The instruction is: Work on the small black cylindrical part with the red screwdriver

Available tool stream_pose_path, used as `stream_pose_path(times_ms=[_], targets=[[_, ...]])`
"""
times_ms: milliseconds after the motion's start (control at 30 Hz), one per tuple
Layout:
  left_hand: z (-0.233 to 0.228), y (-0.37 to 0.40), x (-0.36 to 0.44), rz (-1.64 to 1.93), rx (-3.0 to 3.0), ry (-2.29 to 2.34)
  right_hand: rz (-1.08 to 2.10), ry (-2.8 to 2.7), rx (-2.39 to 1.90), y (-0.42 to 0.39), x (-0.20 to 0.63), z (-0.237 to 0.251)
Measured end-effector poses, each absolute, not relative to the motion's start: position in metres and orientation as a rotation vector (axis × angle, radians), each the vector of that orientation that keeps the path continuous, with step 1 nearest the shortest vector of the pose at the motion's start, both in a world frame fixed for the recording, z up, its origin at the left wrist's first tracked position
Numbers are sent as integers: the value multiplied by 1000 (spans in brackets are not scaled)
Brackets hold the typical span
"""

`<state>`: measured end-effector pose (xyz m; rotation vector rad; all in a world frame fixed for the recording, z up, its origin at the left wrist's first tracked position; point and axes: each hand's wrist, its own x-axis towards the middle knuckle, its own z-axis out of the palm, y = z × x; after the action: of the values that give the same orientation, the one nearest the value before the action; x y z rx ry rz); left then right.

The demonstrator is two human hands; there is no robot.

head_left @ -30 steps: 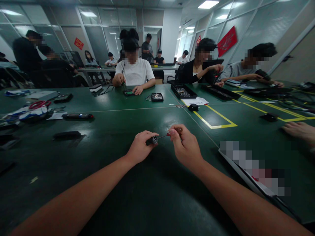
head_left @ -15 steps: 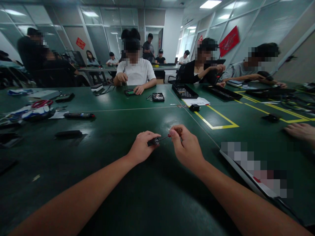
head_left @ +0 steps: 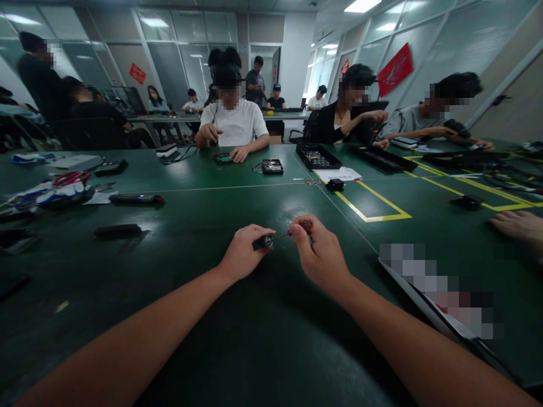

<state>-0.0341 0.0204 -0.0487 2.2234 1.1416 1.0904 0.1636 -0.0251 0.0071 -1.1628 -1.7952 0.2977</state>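
My left hand is closed around a small dark cylindrical part with a silvery end, held just above the green table. My right hand grips a small screwdriver with a red-brown handle. Its thin shaft points left into the end of the dark part. Both hands are close together at the middle of the view, forearms stretched out over the table.
A black pen-like tool and a flat dark bar lie to the left, past them red scissors. A black tray and yellow floor-tape lines are ahead right. Another person's hand rests at the right edge. Several people sit opposite.
Both hands keep their hold and barely shift. The person standing at the far left has moved further left.
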Motion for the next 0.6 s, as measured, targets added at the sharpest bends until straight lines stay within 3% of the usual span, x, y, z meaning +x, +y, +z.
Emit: stream_pose_path(times_ms=[600], targets=[[-49,21,-34,1115,2206,1090,312,-1760,-1169,-23,163,5]])
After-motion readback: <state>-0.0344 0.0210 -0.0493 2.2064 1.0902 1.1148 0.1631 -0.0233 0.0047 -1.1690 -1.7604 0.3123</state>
